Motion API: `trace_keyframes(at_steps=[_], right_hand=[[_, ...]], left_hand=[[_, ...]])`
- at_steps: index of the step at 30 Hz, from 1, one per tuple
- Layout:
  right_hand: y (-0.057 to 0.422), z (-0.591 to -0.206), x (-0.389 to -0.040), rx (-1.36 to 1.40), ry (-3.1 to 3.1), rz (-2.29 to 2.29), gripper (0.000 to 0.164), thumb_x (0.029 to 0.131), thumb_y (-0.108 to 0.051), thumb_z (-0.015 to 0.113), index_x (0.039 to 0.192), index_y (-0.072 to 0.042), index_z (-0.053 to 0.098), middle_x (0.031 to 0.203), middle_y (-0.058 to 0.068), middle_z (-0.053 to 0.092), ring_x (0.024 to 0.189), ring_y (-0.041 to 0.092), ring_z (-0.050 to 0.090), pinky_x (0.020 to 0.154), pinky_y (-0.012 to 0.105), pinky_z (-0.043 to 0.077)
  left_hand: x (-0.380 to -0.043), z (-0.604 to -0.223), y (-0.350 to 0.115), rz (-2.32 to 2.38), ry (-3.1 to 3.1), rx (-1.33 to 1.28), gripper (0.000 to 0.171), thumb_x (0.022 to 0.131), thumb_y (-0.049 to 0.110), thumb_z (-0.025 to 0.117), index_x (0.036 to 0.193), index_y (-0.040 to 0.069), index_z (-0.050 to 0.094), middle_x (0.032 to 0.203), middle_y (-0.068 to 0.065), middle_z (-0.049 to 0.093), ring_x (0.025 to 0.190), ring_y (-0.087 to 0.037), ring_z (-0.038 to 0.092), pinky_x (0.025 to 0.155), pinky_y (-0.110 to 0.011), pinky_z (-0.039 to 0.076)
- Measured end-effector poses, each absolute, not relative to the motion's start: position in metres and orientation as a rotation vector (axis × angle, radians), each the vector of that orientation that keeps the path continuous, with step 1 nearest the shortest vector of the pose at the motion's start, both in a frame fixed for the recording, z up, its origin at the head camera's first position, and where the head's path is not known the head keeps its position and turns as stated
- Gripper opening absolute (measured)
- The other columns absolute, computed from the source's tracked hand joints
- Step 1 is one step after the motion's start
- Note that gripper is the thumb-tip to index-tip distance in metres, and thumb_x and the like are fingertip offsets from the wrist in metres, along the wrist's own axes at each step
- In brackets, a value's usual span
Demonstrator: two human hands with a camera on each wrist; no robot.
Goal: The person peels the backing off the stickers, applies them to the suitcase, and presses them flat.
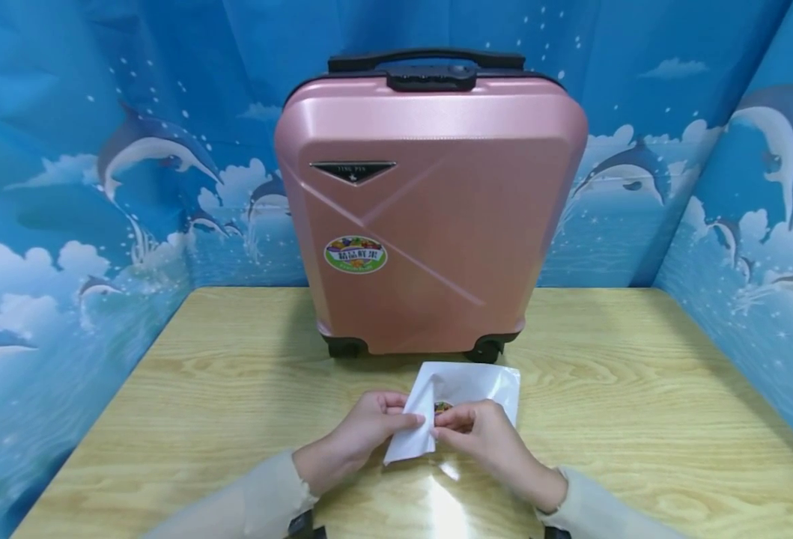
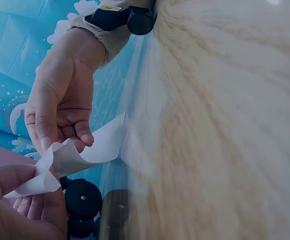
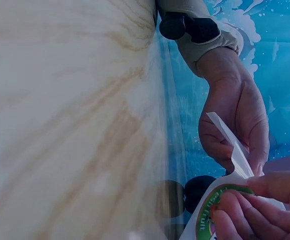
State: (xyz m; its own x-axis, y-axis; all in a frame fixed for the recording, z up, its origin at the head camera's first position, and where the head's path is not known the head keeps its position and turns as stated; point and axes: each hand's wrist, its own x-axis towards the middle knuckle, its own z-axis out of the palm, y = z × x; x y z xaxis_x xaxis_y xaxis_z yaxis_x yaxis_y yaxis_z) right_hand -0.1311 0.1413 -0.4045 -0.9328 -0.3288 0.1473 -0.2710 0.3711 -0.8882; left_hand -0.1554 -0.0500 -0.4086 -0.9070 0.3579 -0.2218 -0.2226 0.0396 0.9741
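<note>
A white paper sheet [image 1: 482,380] with a fruit sticker [image 3: 203,220] lies low over the table in front of the suitcase, its left part folded over. My left hand [image 1: 367,428] pinches that folded part between thumb and fingers. Close by on the right, my right hand [image 1: 495,443] pinches at the sticker's edge with thumb and forefinger. Most of the sticker is hidden by the fold and fingers in the head view; its green rim with the words "Fresh Fruit" shows in the right wrist view.
A pink hard-shell suitcase [image 1: 430,217] stands upright behind the hands on black wheels [image 1: 485,350]. A similar oval fruit sticker [image 1: 356,254] is on its lower left front. Under everything is a wood-grain table [image 1: 234,374], and a blue dolphin curtain [image 1: 234,97] surrounds it.
</note>
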Motion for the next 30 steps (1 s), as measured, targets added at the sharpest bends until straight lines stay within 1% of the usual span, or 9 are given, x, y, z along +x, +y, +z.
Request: trace_keyframes(at_steps=[5,8,15,21,24,30], right_hand=[[0.142,-0.406,-0.131,-0.608,2.553,-1.636,0.015,0.082,-0.015,0.073,0.086,-0.001,0.073,0.078,0.006,0.072,0.069,0.003,0.063,0.064,0.022,0.054],[0.142,-0.407,-0.131,-0.643,2.570,-1.624,0.014,0.083,-0.015,0.072,0.085,-0.001,0.074,0.077,0.006,0.072,0.068,0.002,0.063,0.063,0.022,0.054],[0.142,-0.407,-0.129,-0.763,2.584,-1.633,0.011,0.083,-0.012,0.071,0.084,-0.001,0.073,0.075,0.005,0.071,0.066,0.001,0.062,0.060,0.022,0.054],[0.143,-0.408,-0.131,-0.828,2.540,-1.656,0.009,0.084,-0.010,0.069,0.084,-0.001,0.072,0.075,0.005,0.071,0.067,0.003,0.062,0.061,0.023,0.054],[0.145,-0.408,-0.132,-0.853,2.521,-1.658,0.008,0.085,-0.009,0.069,0.084,-0.002,0.072,0.075,0.005,0.070,0.068,0.002,0.062,0.061,0.024,0.055],[0.148,-0.406,-0.131,-1.002,2.499,-1.638,0.005,0.084,-0.004,0.068,0.082,-0.002,0.071,0.072,0.006,0.069,0.068,-0.002,0.058,0.059,0.023,0.054]], left_hand=[[-0.155,-0.408,-0.053,1.926,1.919,0.149,0.027,0.080,0.001,0.067,0.102,-0.013,0.062,0.089,-0.017,0.071,0.076,-0.013,0.067,0.072,-0.029,0.056],[-0.155,-0.407,-0.055,1.927,1.910,0.147,0.028,0.080,0.001,0.067,0.103,-0.013,0.061,0.089,-0.016,0.071,0.074,-0.012,0.066,0.071,-0.027,0.055],[-0.157,-0.406,-0.057,1.905,1.913,0.142,0.030,0.080,0.001,0.067,0.105,-0.014,0.061,0.086,-0.008,0.070,0.071,-0.010,0.064,0.067,-0.024,0.054],[-0.158,-0.404,-0.059,1.891,1.897,0.167,0.030,0.080,0.001,0.066,0.105,-0.015,0.060,0.085,-0.007,0.070,0.069,-0.009,0.063,0.065,-0.021,0.053],[-0.159,-0.403,-0.060,1.862,1.908,0.181,0.030,0.080,0.001,0.066,0.105,-0.014,0.061,0.085,-0.009,0.071,0.069,-0.009,0.063,0.066,-0.021,0.053],[-0.161,-0.401,-0.066,1.773,1.923,0.218,0.027,0.079,0.002,0.068,0.102,-0.011,0.063,0.090,-0.017,0.071,0.070,-0.010,0.065,0.066,-0.023,0.053]])
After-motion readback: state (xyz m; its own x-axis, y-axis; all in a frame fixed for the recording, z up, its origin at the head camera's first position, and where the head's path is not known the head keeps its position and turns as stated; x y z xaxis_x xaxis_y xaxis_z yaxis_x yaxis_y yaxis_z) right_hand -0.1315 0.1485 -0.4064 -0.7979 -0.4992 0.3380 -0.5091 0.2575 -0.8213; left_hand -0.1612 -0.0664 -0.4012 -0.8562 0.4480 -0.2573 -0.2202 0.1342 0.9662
